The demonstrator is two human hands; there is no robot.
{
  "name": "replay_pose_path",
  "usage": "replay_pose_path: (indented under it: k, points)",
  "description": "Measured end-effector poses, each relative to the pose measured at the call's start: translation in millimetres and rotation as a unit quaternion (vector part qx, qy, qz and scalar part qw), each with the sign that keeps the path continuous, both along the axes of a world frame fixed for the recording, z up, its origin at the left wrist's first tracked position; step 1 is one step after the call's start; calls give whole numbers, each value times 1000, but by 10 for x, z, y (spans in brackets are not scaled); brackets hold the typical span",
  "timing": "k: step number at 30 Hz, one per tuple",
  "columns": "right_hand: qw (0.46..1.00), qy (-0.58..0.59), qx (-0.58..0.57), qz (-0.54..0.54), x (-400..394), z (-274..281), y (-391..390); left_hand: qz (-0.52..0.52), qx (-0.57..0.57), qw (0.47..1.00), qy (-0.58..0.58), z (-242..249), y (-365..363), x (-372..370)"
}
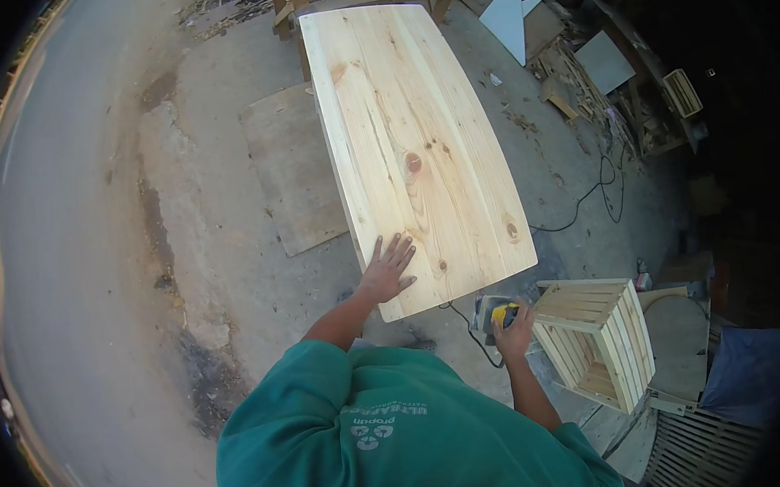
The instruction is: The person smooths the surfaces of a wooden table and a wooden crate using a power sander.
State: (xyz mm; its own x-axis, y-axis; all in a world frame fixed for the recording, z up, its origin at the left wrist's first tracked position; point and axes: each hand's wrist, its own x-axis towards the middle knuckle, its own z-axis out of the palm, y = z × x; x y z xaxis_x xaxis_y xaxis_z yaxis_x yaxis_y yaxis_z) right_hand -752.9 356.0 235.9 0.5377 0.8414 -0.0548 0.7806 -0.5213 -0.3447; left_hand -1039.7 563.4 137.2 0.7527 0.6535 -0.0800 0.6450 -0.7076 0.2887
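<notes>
A large pale wooden panel (421, 154) with several knots stretches away from the body. My left hand (388, 270) lies flat near its close left corner, fingers spread. Off the panel's near right corner, my right hand (514, 330) is wrapped round a yellow and black power tool (502, 314). A dark cord runs from beside the tool under the panel's near edge. Just right of my right hand stands a slatted wooden crate (595, 338).
A thin board (293, 169) lies on the concrete left of the panel. Wood scraps (576, 84) and white sheets (605, 60) are at the upper right. A black cable (599, 188) loops over the floor. Blue cloth (750, 374) hangs at the lower right.
</notes>
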Motion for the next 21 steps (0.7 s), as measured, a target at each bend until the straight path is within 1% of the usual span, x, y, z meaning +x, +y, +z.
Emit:
replay_pose_path:
  k: [1,3,5,6,7,8,9,10,11,12,13,14,15,17,20,21]
  points:
    - [998,7,-2,-66,-43,6,-450,8,4,1000,4,-5,144,58]
    - [974,17,-62,-218,-142,-36,-1377,14,10,1000,10,-37,416,289]
    - [924,28,-107,-367,-309,-23,-2228,26,27,999,18,-104,642,490]
    - [887,36,-128,-442,-410,-9,-2668,32,44,998,38,-160,731,607]
    - [851,35,-139,-506,-521,-2,-3072,55,42,997,32,-176,780,718]
    - [809,35,-146,-569,-637,-45,-3462,82,34,994,59,-111,789,858]
    - [763,37,-152,-628,-768,-93,-3814,107,31,991,79,-99,765,975]
    - [696,28,-208,-687,-867,-116,-4079,131,34,987,86,-146,708,1079]
    - [660,48,-209,-720,-979,-118,-4361,148,53,983,92,-217,622,1166]
    - [627,69,-207,-748,-1037,-149,-4608,149,45,984,85,-212,498,1237]
    - [596,92,-207,-770,-1090,-205,-4884,143,49,983,106,-180,350,1323]
    - [536,103,-223,-807,-1085,-394,-5179,143,50,981,118,-117,171,1427]
    - [515,118,-216,-821,-1070,-506,-5426,142,65,983,99,-201,12,1515]
    - [473,155,-201,-844,-1067,-708,-5736,138,71,981,116,-197,-337,1722]
    - [529,148,-171,-818,-829,-791,-5835,129,69,980,133,-204,-817,2103]
    - [535,118,-170,-819,-717,-889,-5850,126,65,980,138,-204,-948,2249]
